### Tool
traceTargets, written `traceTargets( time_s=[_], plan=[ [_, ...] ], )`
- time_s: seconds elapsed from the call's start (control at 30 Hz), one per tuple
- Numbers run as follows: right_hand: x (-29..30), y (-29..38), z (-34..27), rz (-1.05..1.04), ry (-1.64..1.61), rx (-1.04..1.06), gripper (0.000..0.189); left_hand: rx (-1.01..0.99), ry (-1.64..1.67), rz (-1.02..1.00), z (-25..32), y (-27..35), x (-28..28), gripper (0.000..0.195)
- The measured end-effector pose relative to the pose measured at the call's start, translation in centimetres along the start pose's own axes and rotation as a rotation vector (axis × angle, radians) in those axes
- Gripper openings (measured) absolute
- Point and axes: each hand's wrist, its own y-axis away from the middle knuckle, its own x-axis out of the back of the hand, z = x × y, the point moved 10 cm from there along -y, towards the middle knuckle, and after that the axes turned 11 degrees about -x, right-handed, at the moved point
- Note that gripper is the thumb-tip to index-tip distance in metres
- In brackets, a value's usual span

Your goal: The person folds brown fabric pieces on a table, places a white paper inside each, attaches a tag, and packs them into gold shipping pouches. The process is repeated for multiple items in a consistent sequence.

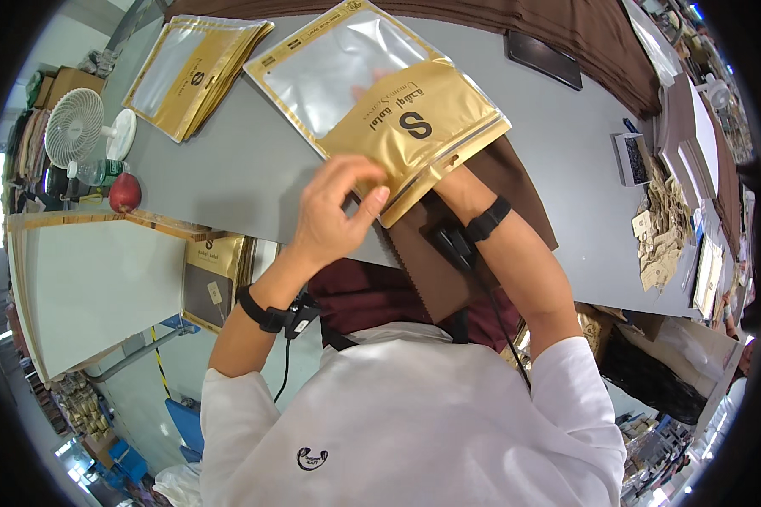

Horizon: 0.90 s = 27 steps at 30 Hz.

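A gold zip bag (418,120) with a clear window and dark lettering lies slanted in front of me, its zip end towards my body. My right hand (455,186) reaches in through that end; blurred fingers show faintly behind the window, and the gold panel hides the rest. At the bag's near left corner, my left hand (339,206) has thumb and fingers apart, the fingertips at the bag's edge. Under the bag and right forearm lies a brown fabric piece (520,190) with a zigzag-cut edge, hanging over the table's near side.
On the grey table (228,171) are stacked gold bags (190,79), a black phone (543,60), brown fabric (596,38), a small box (632,158) and tags (663,234). A white fan (74,127), plastic bottle (95,172) and red fruit (125,193) stand left. Filled bags (210,279) sit lower left.
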Motion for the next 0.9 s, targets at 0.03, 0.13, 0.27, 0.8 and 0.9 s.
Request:
traceTargets(
  time_s=[0.03,0.13,0.27,0.8,0.9],
  plan=[
    [0.5,-0.3,0.1,0.042,-0.014,-0.009,0.063,0.043,-0.025,0.003,-1.2,-0.4,0.3,0.029],
    [-0.1,0.0,-0.4,0.054,0.047,0.061,0.055,0.199,-0.127,-0.091,-4.4,-0.5,-0.2,0.052],
    [-1.9,0.6,-2.2,0.208,1.012,0.056,0.059,0.149,-0.201,-0.132,-4.2,0.1,-1.5,0.059],
    [-2.5,4.9,-4.4,0.415,2.439,0.393,0.052,0.026,-0.472,-0.269,-3.0,0.8,-3.2,0.059],
    [3.9,2.9,-5.0,0.537,1.497,-0.052,0.047,0.002,-0.516,-0.311,-3.0,0.7,-3.7,0.059]
  ],
)
